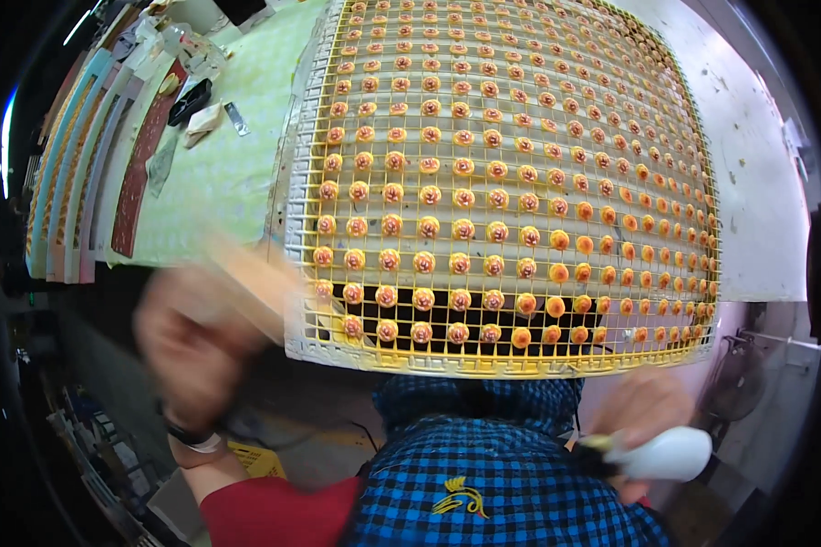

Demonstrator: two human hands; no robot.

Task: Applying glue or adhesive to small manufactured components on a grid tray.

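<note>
Our right hand (pixel 646 406) curls closed round a smooth white bottle (pixel 677 454), near right; our left hand (pixel 192 337) blurs, openness unclear, beside the yellow wire grid (pixel 502 366) bearing round orange pieces (pixel 462 229).

The rack (pixel 483 367) is a big yellow wire grid with a white and yellow edge, reaching out in front of the left hand (pixel 187 342) and the right hand (pixel 643 407). Little round flowers (pixel 462 230) sit on it in rows. Most have reddish, bumpy tops; many nearer the right hand are plain orange. That hand holds the white bottle (pixel 673 454) sideways. A flat tan thing (pixel 257 287) by the left hand is blurry.
</note>
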